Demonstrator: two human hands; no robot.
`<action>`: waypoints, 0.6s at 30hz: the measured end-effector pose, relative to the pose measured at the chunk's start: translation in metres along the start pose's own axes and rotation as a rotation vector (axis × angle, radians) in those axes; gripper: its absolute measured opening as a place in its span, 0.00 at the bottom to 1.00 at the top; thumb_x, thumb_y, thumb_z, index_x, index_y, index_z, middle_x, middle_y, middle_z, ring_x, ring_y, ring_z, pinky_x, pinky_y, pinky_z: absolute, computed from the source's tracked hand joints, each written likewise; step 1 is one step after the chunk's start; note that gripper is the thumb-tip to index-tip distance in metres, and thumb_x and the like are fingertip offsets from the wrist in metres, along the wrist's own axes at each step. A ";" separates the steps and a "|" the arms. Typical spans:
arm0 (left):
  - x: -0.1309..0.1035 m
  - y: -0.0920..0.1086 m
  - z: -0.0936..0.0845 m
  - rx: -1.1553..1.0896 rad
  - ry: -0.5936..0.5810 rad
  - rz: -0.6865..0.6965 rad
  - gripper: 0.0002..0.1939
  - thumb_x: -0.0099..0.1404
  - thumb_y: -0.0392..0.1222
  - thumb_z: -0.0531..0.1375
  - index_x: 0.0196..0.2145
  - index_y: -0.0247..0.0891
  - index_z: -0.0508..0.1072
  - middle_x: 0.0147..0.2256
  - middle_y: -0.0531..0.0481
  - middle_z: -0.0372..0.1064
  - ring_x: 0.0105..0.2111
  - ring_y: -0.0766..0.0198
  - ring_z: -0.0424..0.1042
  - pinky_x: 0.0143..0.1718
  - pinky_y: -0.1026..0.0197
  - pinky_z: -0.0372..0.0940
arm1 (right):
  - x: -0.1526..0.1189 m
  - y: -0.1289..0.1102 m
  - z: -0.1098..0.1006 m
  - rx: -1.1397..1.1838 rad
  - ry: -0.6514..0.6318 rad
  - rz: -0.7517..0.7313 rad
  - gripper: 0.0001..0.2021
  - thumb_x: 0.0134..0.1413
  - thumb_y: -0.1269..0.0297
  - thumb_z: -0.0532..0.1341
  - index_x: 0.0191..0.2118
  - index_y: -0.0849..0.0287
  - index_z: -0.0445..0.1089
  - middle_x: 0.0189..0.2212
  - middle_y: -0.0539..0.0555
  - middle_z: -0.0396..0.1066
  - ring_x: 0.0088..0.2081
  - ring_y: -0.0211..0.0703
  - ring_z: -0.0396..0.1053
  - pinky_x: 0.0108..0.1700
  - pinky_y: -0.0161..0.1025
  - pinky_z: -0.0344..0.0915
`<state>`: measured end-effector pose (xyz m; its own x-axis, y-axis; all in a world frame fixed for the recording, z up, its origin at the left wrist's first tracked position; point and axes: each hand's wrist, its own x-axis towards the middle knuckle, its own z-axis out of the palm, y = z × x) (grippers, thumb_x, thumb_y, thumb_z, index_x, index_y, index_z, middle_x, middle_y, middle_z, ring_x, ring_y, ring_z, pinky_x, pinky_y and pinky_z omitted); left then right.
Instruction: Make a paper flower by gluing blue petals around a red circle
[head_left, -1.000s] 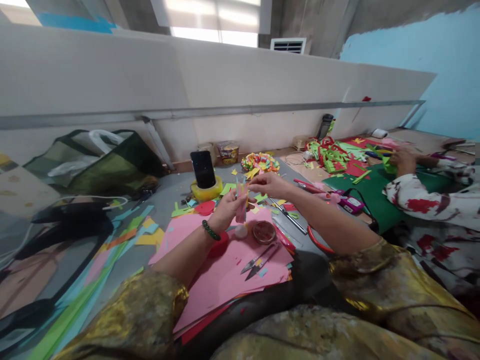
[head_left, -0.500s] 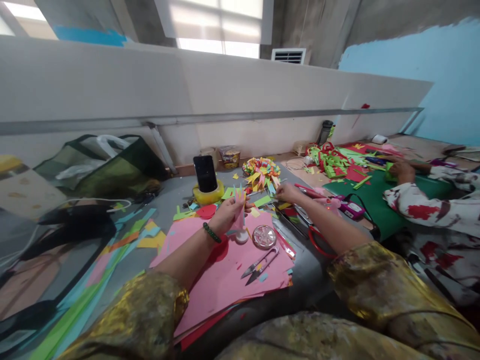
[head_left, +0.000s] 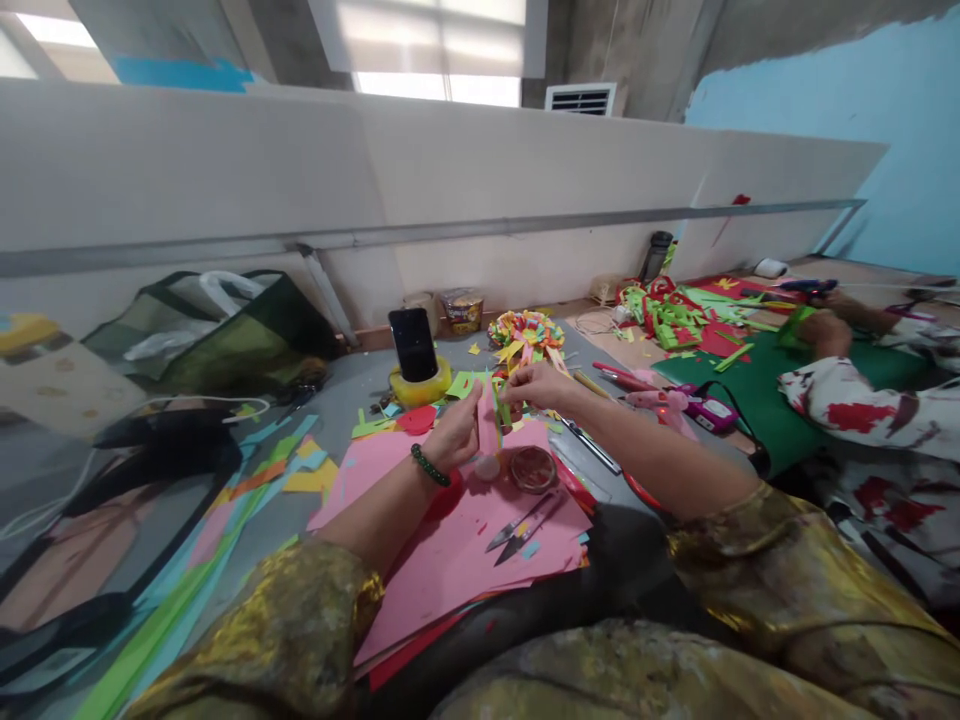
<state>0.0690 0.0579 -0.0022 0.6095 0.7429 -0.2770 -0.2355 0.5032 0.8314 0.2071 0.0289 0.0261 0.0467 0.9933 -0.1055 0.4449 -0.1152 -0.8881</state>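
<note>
My left hand [head_left: 456,436], with a green bead bracelet at the wrist, is closed on a bundle of pink and coloured paper strips [head_left: 488,418] held upright. My right hand [head_left: 541,388] is beside it, fingers pinched on a small green paper piece [head_left: 504,401] against the bundle. Below the hands are a round white disc [head_left: 487,468] and a round tin [head_left: 532,469]. Small thread snips [head_left: 520,527] lie on a stack of pink paper [head_left: 435,570].
A phone [head_left: 413,345] leans in a yellow tape roll [head_left: 422,385]. Behind sits a multicoloured paper flower [head_left: 526,333]. At left are paper strips [head_left: 259,480] and a green bag [head_left: 225,325]. A person's hand [head_left: 823,333] works over a green sheet [head_left: 780,420] at right.
My right hand has moved left from the scraps to the bundle, now with a green piece in its fingers. The bundle has turned its pink side to view. The person's hands at right have shifted.
</note>
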 end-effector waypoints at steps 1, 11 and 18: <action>0.000 0.000 0.000 0.009 -0.023 -0.010 0.14 0.68 0.41 0.59 0.27 0.31 0.73 0.21 0.47 0.72 0.23 0.64 0.73 0.24 0.66 0.68 | 0.001 0.000 0.004 -0.013 0.006 0.000 0.10 0.45 0.69 0.63 0.19 0.61 0.65 0.14 0.45 0.64 0.17 0.28 0.56 0.21 0.29 0.54; 0.001 0.000 -0.013 0.025 0.006 -0.037 0.06 0.59 0.25 0.59 0.33 0.30 0.73 0.23 0.50 0.71 0.22 0.69 0.68 0.24 0.67 0.67 | -0.028 0.023 -0.067 -0.869 -0.103 0.099 0.06 0.45 0.70 0.64 0.32 0.60 0.79 0.26 0.52 0.76 0.29 0.40 0.70 0.30 0.32 0.61; -0.004 0.002 -0.006 0.047 0.047 -0.047 0.07 0.59 0.24 0.58 0.31 0.30 0.74 0.24 0.48 0.71 0.20 0.69 0.67 0.22 0.68 0.65 | -0.054 0.054 -0.065 -1.098 -0.121 0.316 0.06 0.45 0.70 0.65 0.32 0.62 0.79 0.34 0.64 0.78 0.37 0.56 0.74 0.34 0.41 0.64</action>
<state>0.0618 0.0587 -0.0028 0.5825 0.7394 -0.3376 -0.1710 0.5176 0.8384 0.2865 -0.0311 0.0126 0.2356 0.9069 -0.3492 0.9711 -0.2337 0.0484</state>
